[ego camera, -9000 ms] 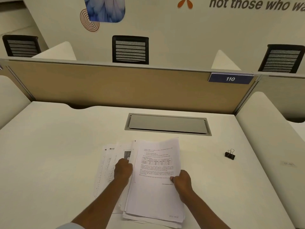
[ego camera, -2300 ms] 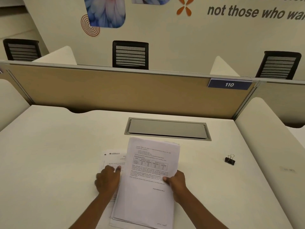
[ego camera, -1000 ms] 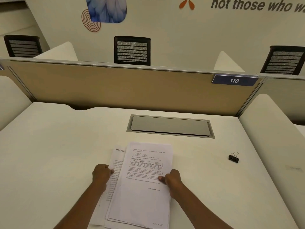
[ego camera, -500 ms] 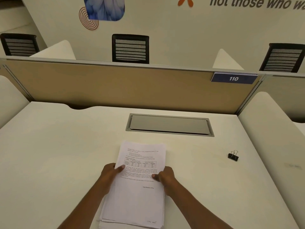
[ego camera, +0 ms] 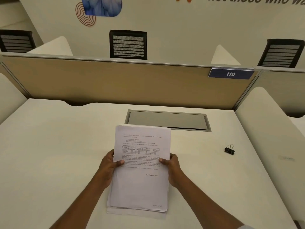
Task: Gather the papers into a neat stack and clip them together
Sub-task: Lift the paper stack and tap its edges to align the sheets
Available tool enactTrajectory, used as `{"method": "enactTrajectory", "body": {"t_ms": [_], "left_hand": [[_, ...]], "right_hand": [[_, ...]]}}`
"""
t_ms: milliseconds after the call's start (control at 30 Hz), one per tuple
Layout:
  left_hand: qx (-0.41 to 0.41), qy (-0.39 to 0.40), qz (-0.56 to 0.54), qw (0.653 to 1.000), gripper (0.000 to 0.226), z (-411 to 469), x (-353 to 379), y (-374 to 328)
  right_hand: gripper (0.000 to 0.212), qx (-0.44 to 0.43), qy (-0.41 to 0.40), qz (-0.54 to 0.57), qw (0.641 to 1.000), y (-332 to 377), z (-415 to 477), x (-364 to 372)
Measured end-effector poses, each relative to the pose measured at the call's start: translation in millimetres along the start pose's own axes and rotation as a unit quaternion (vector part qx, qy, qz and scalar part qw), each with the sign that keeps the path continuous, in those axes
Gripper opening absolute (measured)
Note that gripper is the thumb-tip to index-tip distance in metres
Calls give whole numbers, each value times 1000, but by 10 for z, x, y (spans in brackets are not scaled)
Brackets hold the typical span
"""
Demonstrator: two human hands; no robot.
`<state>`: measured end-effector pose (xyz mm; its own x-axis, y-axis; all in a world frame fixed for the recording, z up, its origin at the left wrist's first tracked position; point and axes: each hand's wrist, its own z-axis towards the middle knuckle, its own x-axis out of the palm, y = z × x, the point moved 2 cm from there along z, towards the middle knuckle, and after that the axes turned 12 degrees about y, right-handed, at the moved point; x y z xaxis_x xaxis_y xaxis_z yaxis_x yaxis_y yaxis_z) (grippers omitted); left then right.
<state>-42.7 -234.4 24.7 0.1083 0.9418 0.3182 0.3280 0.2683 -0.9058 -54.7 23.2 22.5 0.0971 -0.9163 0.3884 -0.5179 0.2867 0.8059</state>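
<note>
A stack of white printed papers [ego camera: 140, 184] is held in front of me over the white desk [ego camera: 49, 146], its top sheet showing text and a small table. My left hand [ego camera: 109, 166] grips the stack's left edge, thumb on top. Opposite it, my right hand [ego camera: 172, 169] grips the right edge, thumb on top as well. The sheets lie nearly flush, with a few bottom edges slightly uneven. A black binder clip [ego camera: 229, 150] lies on the desk far to the right, apart from both hands.
A grey cable hatch [ego camera: 167, 120] is set into the desk just behind the stack. A tan partition [ego camera: 115, 85] with a "110" tag [ego camera: 230, 74] closes the back. White side dividers [ego camera: 270, 133] flank the desk. Black chairs stand beyond.
The spread sheets on the left have been drawn under the main stack. Both hands moved from pressing on the pages to gripping the stack's two side edges, and it now looks raised.
</note>
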Motion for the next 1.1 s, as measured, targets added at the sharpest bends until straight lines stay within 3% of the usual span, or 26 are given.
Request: {"method": "enactTrajectory", "body": {"t_ms": [100,167,367,533,833,933,1100], "left_hand": [[23,16,-8,1000,81,4,137,-80],[39,19,-5,999,75,-11,269,-166],[92,36,-17,995,59,-70,697,-478],[96,83,36,991,43,-63,1101,-632],[125,-1,65,990,28,32,1516,-554],[113,0,74,991,30,23,1497,-464],[81,-12,115,990,57,18,1477,-275]], "right_hand": [[57,-22,79,-5,997,144,-104,-9],[57,-45,91,-29,994,244,-190,-19],[42,-144,22,-57,988,635,-478,-71],[40,-218,-27,-72,973,808,-693,-170],[27,-279,-75,-78,954,893,-809,-478],[26,-286,-71,-112,949,826,-807,-537],[31,-245,-53,-124,960,555,-751,-771]]}}
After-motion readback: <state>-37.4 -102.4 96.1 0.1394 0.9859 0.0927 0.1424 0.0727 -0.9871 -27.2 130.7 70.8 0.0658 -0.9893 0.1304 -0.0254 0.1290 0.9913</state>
